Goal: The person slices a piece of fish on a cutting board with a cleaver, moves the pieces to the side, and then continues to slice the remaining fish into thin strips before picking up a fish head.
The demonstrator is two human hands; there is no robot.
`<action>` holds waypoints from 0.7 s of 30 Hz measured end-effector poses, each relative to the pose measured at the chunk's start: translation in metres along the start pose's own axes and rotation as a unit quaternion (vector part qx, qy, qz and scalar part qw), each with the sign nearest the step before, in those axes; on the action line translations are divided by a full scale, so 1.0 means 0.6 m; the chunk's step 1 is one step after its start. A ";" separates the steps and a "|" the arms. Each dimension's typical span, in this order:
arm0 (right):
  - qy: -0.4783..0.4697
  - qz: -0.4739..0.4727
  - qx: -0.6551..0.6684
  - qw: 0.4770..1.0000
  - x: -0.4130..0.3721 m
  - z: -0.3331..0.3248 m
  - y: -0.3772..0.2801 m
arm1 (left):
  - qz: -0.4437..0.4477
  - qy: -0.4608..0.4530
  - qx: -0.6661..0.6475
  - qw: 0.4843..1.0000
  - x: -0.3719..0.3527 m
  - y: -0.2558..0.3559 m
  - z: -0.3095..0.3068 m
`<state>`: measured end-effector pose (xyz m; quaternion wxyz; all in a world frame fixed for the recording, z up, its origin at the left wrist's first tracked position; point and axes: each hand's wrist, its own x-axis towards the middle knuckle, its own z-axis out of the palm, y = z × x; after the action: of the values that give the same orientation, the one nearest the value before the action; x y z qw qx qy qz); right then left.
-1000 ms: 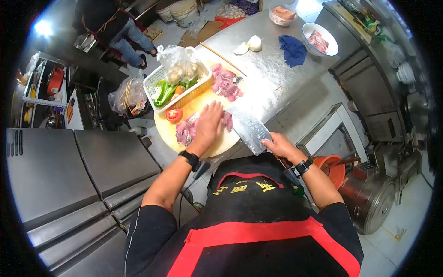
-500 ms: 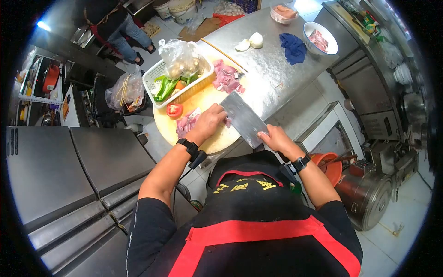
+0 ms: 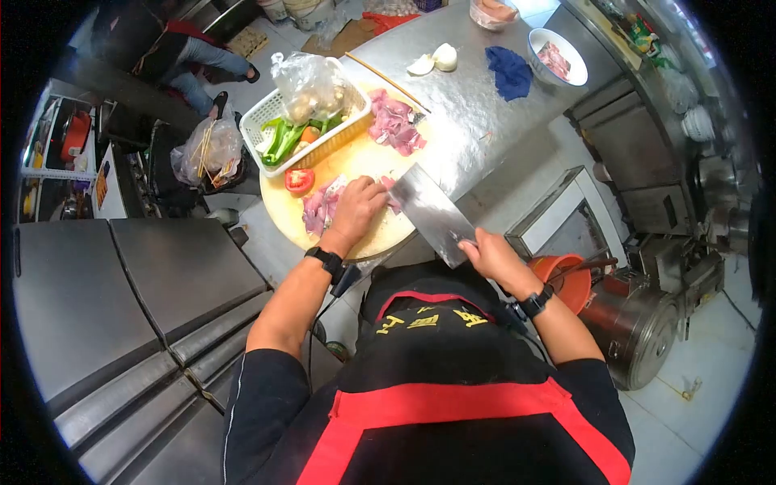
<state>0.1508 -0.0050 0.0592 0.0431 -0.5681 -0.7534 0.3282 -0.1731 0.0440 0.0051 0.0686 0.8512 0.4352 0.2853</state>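
Observation:
My left hand (image 3: 361,206) lies with bent fingers on raw meat (image 3: 317,212), pressing it against the round yellow cutting board (image 3: 283,217). The exact grip under the fingers is hidden. In my right hand (image 3: 491,252) is the handle of a cleaver (image 3: 432,214); its broad blade slants over the board's right edge, close to my left fingertips. Small bits of meat show between fingers and blade. Farther back on the board is a pile of sliced meat (image 3: 396,125). A cut tomato (image 3: 300,181) sits left of my left hand.
A white basket (image 3: 327,149) holds green peppers (image 3: 283,147) and a plastic bag (image 3: 311,85). Behind the board are a thin stick (image 3: 388,82), onion pieces (image 3: 444,56), a blue cloth (image 3: 509,74) and a bowl of meat (image 3: 580,71). Another person (image 3: 202,61) stands far left.
The cleaver has shifted slightly right and toward me, its blade a little farther from my left fingers. My left hand stays on the meat. The person at the back has moved left.

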 end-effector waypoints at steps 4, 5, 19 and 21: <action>-0.005 -0.012 -0.002 1.000 -0.033 -0.010 0.023 | 0.003 0.050 0.047 0.998 -0.037 0.027 -0.019; -0.003 -0.015 -0.005 1.000 -0.039 -0.013 0.029 | 0.010 0.066 0.065 0.996 -0.043 0.030 -0.022; 0.035 0.135 0.171 0.975 0.023 0.084 0.042 | -0.102 0.077 0.012 0.992 -0.104 0.037 -0.028; 0.013 0.143 0.174 0.974 0.035 0.076 -0.008 | -0.191 0.137 0.046 0.971 -0.131 0.042 -0.043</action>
<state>0.1198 -0.0074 0.0198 0.1038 -0.6579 -0.5952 0.4497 -0.2052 -0.0362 0.0023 0.0221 0.7073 0.6076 0.3607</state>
